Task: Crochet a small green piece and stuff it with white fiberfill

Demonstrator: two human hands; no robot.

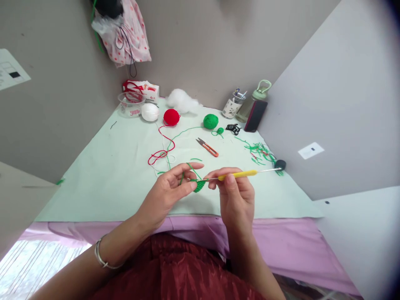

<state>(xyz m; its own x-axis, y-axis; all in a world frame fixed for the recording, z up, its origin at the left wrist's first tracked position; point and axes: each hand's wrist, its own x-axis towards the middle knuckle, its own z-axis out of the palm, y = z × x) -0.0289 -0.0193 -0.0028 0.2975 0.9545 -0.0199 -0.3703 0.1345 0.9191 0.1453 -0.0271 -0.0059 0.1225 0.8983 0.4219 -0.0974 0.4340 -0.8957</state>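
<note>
centre frame, i watch the left hand [165, 189] pinch the small green crocheted piece [199, 186], seemingly steadying it for the slim yellow-handled metal hook [245, 173] the right hand [236, 196] grips.

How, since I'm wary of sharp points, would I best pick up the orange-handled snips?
I'd pinch the orange handles near their back end, coming from the near right. The snips lie flat on the pale cloth, handles slanting toward the near right and dark blades pointing away to the left, so that approach should keep fingers clear of the tips.
</note>
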